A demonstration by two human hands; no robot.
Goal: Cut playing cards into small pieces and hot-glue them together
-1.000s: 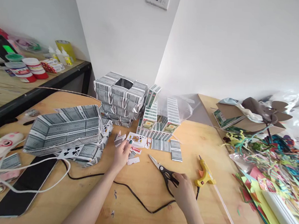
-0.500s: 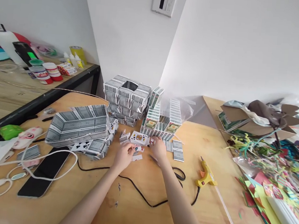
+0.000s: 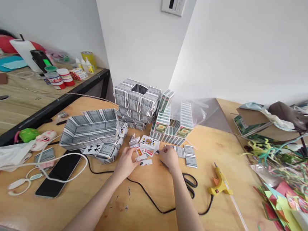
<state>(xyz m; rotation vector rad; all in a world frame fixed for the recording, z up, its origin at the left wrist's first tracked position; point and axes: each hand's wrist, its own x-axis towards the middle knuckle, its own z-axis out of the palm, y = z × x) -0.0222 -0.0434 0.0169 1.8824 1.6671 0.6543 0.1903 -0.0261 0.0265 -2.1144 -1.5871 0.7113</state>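
Looking down on a wooden bench (image 3: 144, 222), clock directions taken from between the hands. Toward two o'clock, open cardboard box (image 3: 258, 119) holding pale cloth, a dark bag (image 3: 286, 114) and green packs. At about eleven, stack of card-built boxes (image 3: 138, 105), with an opening in the top. At ten, open card-built tray (image 3: 99, 127), tilted on another card-covered piece (image 3: 110, 149). At one, rows of green card packs (image 3: 168, 131), partly wrapped in clear plastic. Farther toward ten, on the side table (image 3: 28, 101), lidded red-and-white jars (image 3: 65, 77); cannot make out the contents.

Reaching forward with the left hand (image 3: 125, 161) from about seven, palm down, fingers curled toward the small card pieces (image 3: 146, 162). Cannot tell if grasping one in the left grip or only touching. Reaching with the right hand (image 3: 169, 157) from about five, low over the bench, wrist bent inward, fingertips beside the king card (image 3: 148, 142). Cannot tell the right grip's state either, with fingers bunched. Just beyond the hands at twelve, the king card, lying face up. At about three, yellow glue gun (image 3: 219, 184); at four, nearer, black-handled scissors (image 3: 189, 183), partly hidden by the right hand.
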